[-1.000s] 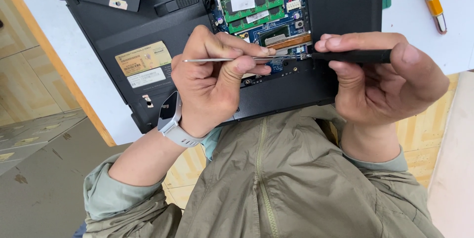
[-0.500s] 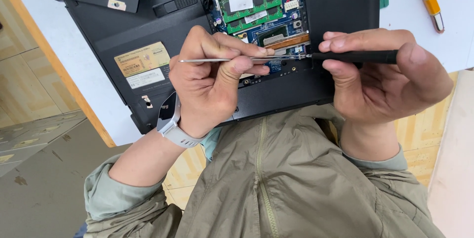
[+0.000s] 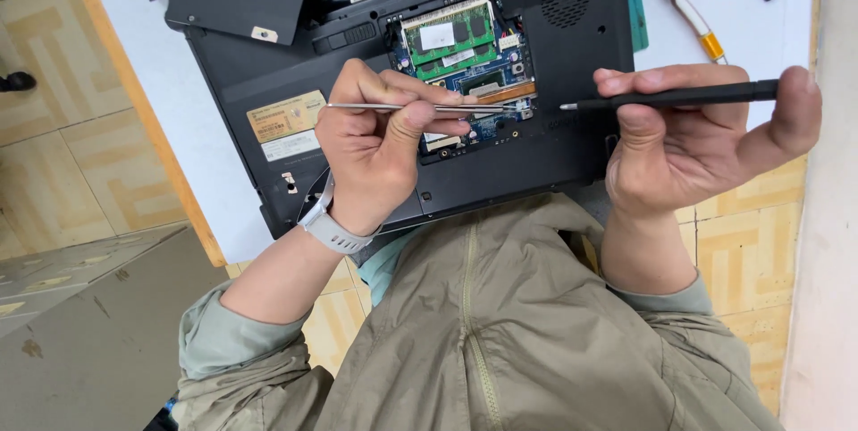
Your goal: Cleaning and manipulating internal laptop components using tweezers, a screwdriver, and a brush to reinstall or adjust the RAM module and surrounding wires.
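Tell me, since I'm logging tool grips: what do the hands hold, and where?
Left hand: metal tweezers, around mid-length. Right hand: black screwdriver, by its handle.

A single head-worn camera looks steeply down from above the person's own chest, close enough that the olive jacket (image 3: 500,333) fills the lower frame. It faces the white table (image 3: 170,118) edge, where the opened laptop (image 3: 295,64) lies, with tiled floor (image 3: 54,154) visible at left. No second view shares the scene.
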